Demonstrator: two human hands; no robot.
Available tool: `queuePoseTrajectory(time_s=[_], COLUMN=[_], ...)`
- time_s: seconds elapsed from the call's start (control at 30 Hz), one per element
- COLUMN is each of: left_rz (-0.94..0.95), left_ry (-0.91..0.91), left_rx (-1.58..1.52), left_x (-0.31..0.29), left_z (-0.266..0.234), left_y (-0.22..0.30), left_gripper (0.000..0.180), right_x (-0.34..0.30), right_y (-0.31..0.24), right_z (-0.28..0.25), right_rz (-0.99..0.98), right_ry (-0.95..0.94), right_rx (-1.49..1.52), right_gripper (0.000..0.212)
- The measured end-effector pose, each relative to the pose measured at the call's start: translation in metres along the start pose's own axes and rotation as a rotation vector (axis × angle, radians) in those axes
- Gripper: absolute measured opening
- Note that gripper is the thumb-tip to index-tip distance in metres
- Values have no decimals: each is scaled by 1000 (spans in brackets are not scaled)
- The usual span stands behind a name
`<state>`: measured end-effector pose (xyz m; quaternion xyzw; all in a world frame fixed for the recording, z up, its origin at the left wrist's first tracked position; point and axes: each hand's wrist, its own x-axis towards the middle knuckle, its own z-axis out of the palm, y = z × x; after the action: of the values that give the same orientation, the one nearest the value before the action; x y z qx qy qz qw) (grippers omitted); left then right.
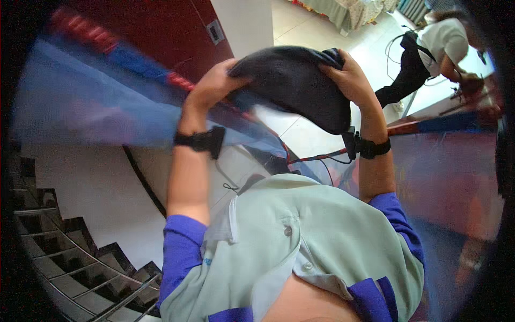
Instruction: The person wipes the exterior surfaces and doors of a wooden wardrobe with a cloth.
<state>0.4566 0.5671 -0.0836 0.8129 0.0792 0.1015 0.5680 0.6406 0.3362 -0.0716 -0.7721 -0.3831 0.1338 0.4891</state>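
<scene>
A soft black piece of folded cloth (pixel 292 80) is stretched between my two raised hands, out in front of my chest. My left hand (pixel 214 86) grips its left end, thumb on the near face and fingers partly hidden behind the fabric. At the upper right corner my right hand (pixel 350 78) pinches the bunched edge. The cloth's lower right part hangs down near my right wrist. What kind of garment or cover it is cannot be made out. Each wrist wears a black strap with a small block.
Long blue surfaces with red and blue edging (pixel 424 127) lie on both sides, the left one blurred. A person in a white top (pixel 444 40) bends at the upper right. Dark stairs with a metal railing (pixel 80 247) descend at lower left. A dark red panel (pixel 166 32) stands upper left.
</scene>
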Motion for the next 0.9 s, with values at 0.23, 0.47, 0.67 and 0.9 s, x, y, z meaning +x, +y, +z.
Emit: queuePoseTrajectory(time_s=[0.23,0.47,0.67,0.9], left_rz=[79,-55,-7,366], left_ry=[151,694,951,1505], left_rx=[-595,-541,641,1440], left_x=[-18,-38,2,62], left_z=[-29,-70,-97,-125], left_y=[-39,-32,17,16], left_gripper=[59,21,15,15], right_x=[89,157,233,240], right_y=[39,15,-48,-95], right_z=[45,107,132,184], right_rz=[-20,-143,-509,-1152], right_ry=[-341,-342,334,505], right_rx=[150,282,476,-36], right_gripper=[52,63,46,31])
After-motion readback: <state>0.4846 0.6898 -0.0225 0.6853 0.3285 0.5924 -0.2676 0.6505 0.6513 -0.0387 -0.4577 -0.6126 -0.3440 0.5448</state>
